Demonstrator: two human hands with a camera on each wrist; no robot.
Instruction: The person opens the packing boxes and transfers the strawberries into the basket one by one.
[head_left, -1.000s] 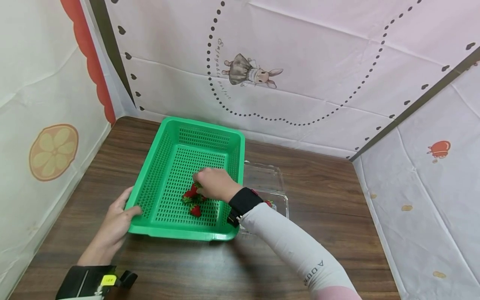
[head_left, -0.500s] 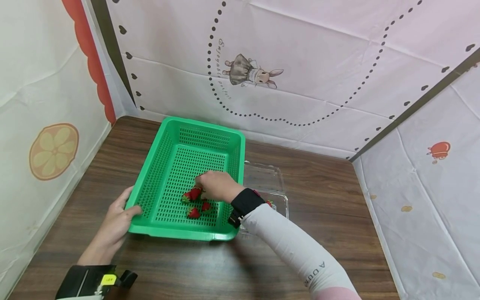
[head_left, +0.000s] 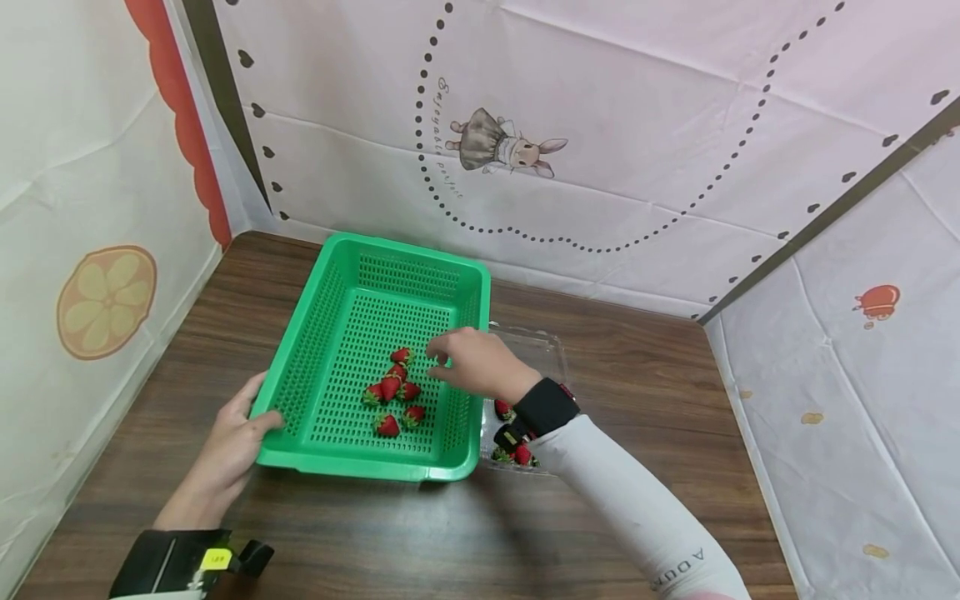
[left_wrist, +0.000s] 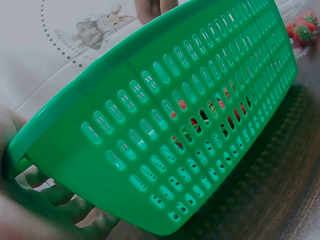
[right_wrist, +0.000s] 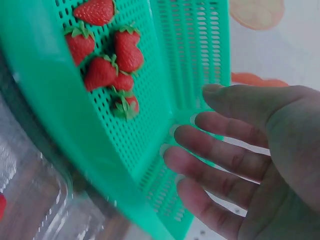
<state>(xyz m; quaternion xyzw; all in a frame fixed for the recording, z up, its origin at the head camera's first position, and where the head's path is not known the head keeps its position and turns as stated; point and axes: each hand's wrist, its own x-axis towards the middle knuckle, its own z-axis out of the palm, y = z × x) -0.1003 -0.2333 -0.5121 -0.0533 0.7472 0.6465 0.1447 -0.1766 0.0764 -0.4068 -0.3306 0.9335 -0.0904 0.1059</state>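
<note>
- Right hand [head_left: 480, 362]: fingers parted, nothing held.
- Strawberries [head_left: 522, 454] in clear box [head_left: 536, 350]: situated rightward, nearside of these fingers.
- Left hand [head_left: 232, 433]: basket rim [head_left: 360, 470] gripped.

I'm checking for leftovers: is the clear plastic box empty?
Not empty: in the head view, strawberries show inside the clear plastic box, beside the green basket.

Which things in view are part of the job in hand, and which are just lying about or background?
Part of the job:
- green basket, rim gripped by the left hand
- strawberries in the basket, with more in the clear plastic container beside it
- right hand, holding nothing, over the basket

Just there:
- wooden table
- printed sheets behind it
</note>
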